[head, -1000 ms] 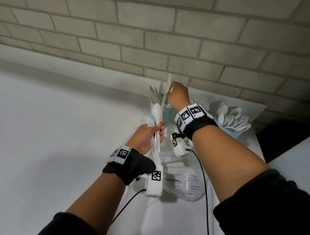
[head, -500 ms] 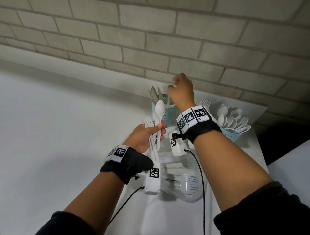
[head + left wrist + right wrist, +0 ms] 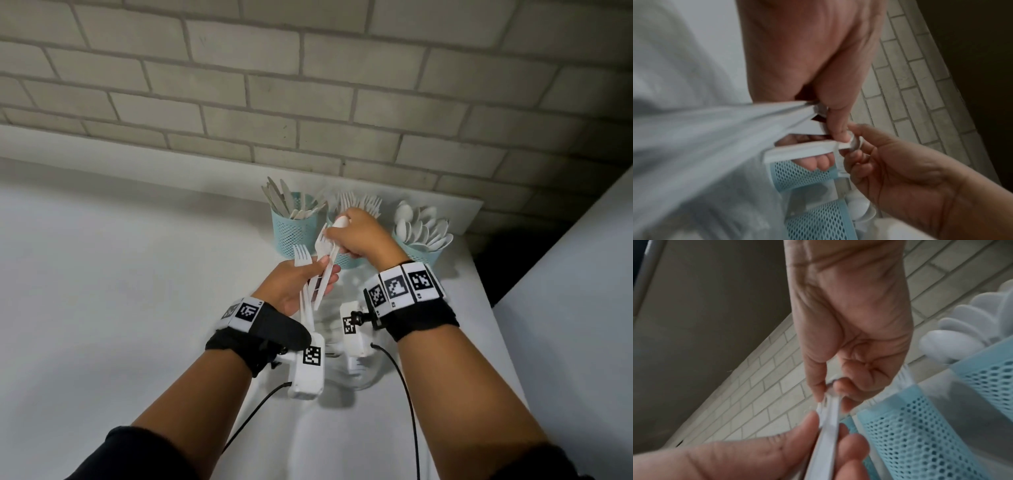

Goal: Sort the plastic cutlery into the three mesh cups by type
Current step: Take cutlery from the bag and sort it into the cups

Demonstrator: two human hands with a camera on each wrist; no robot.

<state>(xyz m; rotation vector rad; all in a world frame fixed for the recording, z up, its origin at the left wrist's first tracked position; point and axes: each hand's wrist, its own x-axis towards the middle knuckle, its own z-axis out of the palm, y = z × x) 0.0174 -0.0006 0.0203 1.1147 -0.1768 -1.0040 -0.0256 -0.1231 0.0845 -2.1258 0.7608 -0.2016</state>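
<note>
Three teal mesh cups stand by the brick wall: the knife cup [image 3: 291, 236] on the left, the fork cup [image 3: 346, 262] in the middle, the spoon cup [image 3: 419, 253] on the right. In front of them my left hand [image 3: 325, 274] grips a bundle of white plastic cutlery, with two forks [image 3: 302, 255] sticking up. My right hand [image 3: 334, 233] pinches the top of a white spoon [image 3: 341, 222] in that bundle. In the right wrist view thumb and forefinger meet on that spoon [image 3: 830, 395]. The left wrist view shows the fanned handles [image 3: 803, 146] under my thumb.
A clear plastic container [image 3: 371, 382] lies on the white table [image 3: 102, 308], mostly hidden under my wrists. The table's right edge [image 3: 486, 308] drops into a dark gap. The brick wall [image 3: 308, 102] stands right behind the cups.
My right hand left the knife in the left cup, came back down and now pinches the spoon in my left hand's bundle. My left hand has stayed about where it was.
</note>
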